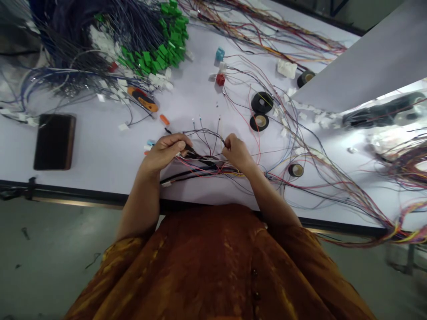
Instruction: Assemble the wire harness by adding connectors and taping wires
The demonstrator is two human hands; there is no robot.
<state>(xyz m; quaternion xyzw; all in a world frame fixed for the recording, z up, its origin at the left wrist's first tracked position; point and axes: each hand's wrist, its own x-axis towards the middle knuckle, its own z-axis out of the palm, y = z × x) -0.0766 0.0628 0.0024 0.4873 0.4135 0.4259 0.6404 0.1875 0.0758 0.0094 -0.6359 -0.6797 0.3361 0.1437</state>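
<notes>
Near the front edge of the white table, my left hand (167, 151) is closed around a bundle of wires with a dark wrapped section (200, 160). To its right, my right hand (237, 153) pinches thin dark wires (211, 132) that curve across between the hands. Several loose wire ends with small metal tips point away from me. Below both hands runs a wire harness (230, 170) of red, yellow, blue and black strands, reaching off to the right. Small blue and white connectors (149, 145) show just left of my left hand.
Black tape rolls (262, 102) lie right of centre, and another roll (296, 170) sits nearer. An orange utility knife (143, 98) and a dark phone (55, 141) rest at left. Green connectors (160, 55) on dark wires fill the back left. A white panel (363, 62) stands at right.
</notes>
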